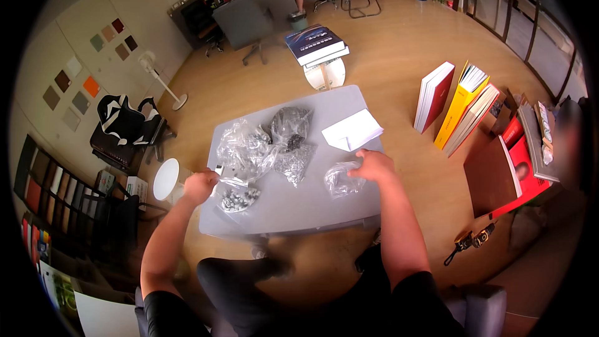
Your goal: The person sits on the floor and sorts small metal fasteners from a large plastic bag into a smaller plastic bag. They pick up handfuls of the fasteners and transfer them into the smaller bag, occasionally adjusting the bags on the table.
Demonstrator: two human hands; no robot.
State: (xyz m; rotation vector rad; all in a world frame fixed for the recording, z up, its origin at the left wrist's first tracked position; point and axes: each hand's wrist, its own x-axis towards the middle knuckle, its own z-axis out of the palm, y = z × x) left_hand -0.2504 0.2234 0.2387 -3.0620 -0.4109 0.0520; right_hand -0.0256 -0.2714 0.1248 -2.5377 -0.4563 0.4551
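Two hands rest on the grey table (349, 103): the right hand (373, 165) lies fingers curled on a clear bag (340, 181) near the front edge. The left hand (199, 186) is closed, pinching a bag of small metal parts (237, 198) at the left edge. More bags (268, 143) and white paper (351, 130) lie beyond.

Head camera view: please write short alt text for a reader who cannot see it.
A seated person's right hand holds a clear plastic bag on a grey table, while the left hand rests beside bags of small metal parts. White paper lies nearby.
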